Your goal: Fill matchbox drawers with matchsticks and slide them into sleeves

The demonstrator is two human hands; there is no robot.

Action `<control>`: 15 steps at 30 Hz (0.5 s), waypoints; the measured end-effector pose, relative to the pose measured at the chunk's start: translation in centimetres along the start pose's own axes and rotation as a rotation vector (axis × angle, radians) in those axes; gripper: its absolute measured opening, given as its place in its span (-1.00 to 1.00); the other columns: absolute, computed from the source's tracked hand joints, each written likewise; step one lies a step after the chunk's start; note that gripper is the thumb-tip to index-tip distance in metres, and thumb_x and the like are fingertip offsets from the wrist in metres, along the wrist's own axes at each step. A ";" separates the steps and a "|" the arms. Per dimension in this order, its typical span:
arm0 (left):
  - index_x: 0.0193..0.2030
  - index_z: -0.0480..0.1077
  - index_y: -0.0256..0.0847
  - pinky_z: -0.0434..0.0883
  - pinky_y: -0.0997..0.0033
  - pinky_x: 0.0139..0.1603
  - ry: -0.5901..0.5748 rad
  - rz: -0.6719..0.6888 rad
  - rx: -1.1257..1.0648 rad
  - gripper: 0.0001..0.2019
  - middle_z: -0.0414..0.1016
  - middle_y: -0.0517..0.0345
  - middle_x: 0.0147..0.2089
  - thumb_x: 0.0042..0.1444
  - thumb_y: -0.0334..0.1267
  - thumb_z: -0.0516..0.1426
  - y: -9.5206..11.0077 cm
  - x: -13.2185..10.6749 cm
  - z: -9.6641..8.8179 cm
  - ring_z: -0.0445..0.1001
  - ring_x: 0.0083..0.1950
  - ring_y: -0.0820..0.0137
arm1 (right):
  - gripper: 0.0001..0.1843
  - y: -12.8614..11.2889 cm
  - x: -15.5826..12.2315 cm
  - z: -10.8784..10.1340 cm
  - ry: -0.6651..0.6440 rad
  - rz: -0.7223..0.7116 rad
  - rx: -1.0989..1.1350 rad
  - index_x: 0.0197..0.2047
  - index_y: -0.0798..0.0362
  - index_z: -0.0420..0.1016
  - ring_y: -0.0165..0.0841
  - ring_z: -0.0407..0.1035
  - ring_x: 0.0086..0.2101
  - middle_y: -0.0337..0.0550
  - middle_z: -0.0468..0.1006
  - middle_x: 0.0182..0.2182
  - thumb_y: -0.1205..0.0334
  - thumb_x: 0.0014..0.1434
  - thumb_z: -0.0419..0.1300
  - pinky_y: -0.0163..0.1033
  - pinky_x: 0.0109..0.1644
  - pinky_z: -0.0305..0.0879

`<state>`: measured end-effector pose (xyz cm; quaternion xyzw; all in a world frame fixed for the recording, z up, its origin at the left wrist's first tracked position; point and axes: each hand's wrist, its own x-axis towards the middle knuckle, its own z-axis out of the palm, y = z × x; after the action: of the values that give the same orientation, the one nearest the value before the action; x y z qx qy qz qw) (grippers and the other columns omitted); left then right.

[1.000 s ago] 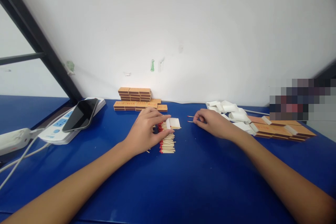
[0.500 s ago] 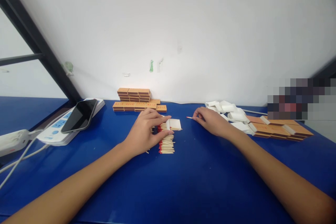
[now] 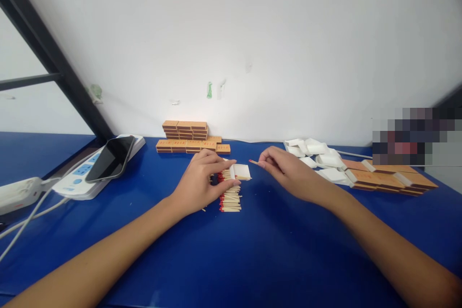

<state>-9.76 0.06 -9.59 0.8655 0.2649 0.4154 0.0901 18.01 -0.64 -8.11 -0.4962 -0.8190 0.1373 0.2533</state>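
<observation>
1. A glossy blue flat table top (image 3: 274, 250) runs back to a white wall.
2. Mid-table lies a tidy pile of red-tipped wooden matches (image 3: 231, 198), with a small white open cardboard tray (image 3: 241, 171) touching its far end.
3. Against the wall stand stacked brown cardboard matchboxes (image 3: 187, 137).
4. On the right sits a loose heap of empty white trays (image 3: 317, 151), beside flat brown box sleeves (image 3: 393, 178).
5. On the left lie a white power strip with blue sockets (image 3: 77, 175), a white plug block (image 3: 18, 192) and pale cables (image 3: 25, 224).

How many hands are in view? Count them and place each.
2. The left hand rests on the pile of matches beside a white tray; the right hand, just right of it, pinches one match. No other hands show.
</observation>
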 end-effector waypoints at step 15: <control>0.20 0.55 -0.21 0.36 0.18 0.01 0.030 0.006 -0.112 -0.54 0.51 0.03 -0.14 0.43 0.12 0.25 0.2 0.0 0.2 0.38 -0.08 0.20 | -0.85 -3.3 -0.5 0.5 0.112 -0.131 0.006 -0.15 -0.02 0.47 -0.37 0.30 -0.37 -0.20 0.44 -0.30 0.19 0.45 0.10 -0.22 -0.26 0.22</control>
<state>-9.51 -0.11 -9.69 0.8535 0.2401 0.4429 0.1332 15.45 -2.63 -7.12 -0.4478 -0.8338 0.0953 0.3085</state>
